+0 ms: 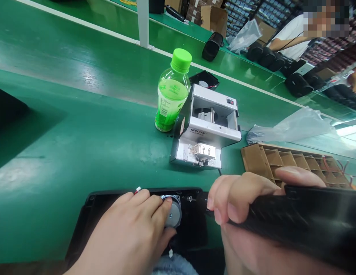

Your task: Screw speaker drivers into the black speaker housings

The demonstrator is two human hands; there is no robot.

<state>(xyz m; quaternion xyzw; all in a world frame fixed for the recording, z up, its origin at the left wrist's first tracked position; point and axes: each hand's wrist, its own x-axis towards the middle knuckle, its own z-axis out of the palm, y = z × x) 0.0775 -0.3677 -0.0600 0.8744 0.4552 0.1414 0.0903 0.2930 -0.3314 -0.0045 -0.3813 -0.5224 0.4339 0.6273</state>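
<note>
A black plastic panel (192, 236) lies at the near edge of the bench, with a round speaker driver (174, 214) on it. My left hand (132, 225) rests over the panel and grips the driver between thumb and fingers. A small white connector (138, 189) pokes out beyond my fingers. Wrapped in my right hand (241, 198) is a black electric screwdriver (295, 217), held almost level and pointing left. At its tip a small silver screw (190, 198) shows, just right of the driver; whether it touches the panel I cannot tell.
Beyond the panel stands a silver screw feeder (206, 130) beside a green-capped bottle (172, 91). A divided cardboard box (289, 160) and a plastic bag (298, 122) are at right. Across the bench are black speaker housings (212, 46) and a person (292, 38).
</note>
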